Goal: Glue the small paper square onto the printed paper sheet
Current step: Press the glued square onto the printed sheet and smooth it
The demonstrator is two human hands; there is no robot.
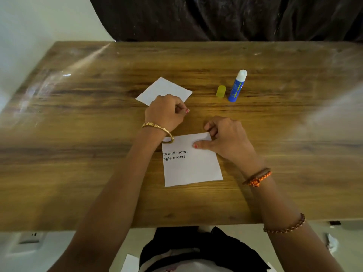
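The printed paper sheet (193, 163) lies near the table's front edge, black text on its left side. My right hand (225, 137) pinches its upper right corner, thumb flat on the paper. The small paper square (164, 90) lies further back, turned like a diamond. My left hand (166, 111) sits over its near corner with fingers curled; whether it holds the square is hidden. The blue glue stick (236, 87) lies uncapped at the right, white tip pointing away, and its yellow cap (221, 91) rests just left of it.
The wooden table (78, 154) spreads wide on both sides. A dark cloth (235, 16) hangs behind its far edge. A white wall (29, 36) stands at the left. A white scrap (129, 264) lies below the table near my lap.
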